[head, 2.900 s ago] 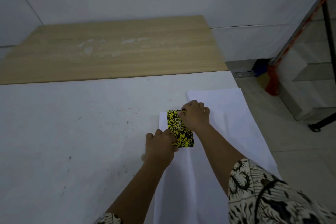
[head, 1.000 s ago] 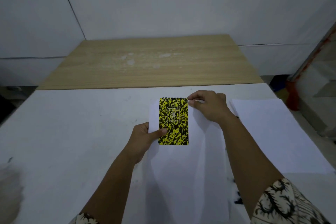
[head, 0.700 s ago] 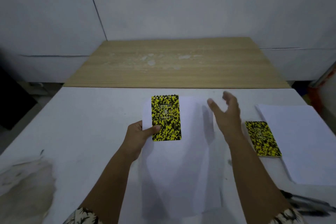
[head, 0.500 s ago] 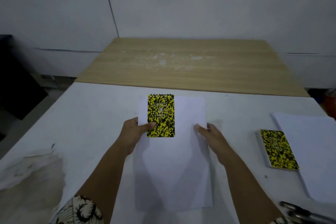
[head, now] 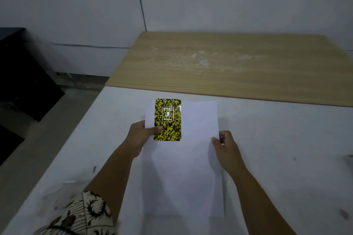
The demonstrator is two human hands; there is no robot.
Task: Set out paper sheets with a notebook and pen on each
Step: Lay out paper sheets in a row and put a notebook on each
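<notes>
**Sheet and notebook carried together: slip risk**

Left thumb (head: pixel 157 129) presses down on the notebook (head: pixel 167 119), the rest of the left hand (head: pixel 139 138) under the sheet (head: pixel 183 158), pinching both at its 9 o'clock edge. Right hand (head: pixel 225 144) pinches the sheet's 3 o'clock edge, thumb on top. The notebook sits toward the sheet's 11 o'clock corner, over the white table (head: pixel 277 139); the wooden top (head: pixel 238 66) lies beyond at 12. The danger, as I read it: the paper is limp, so a loosened thumb or a tilt could send the notebook sliding off. An uneven pull could crease the sheet. No pen in view.
</notes>
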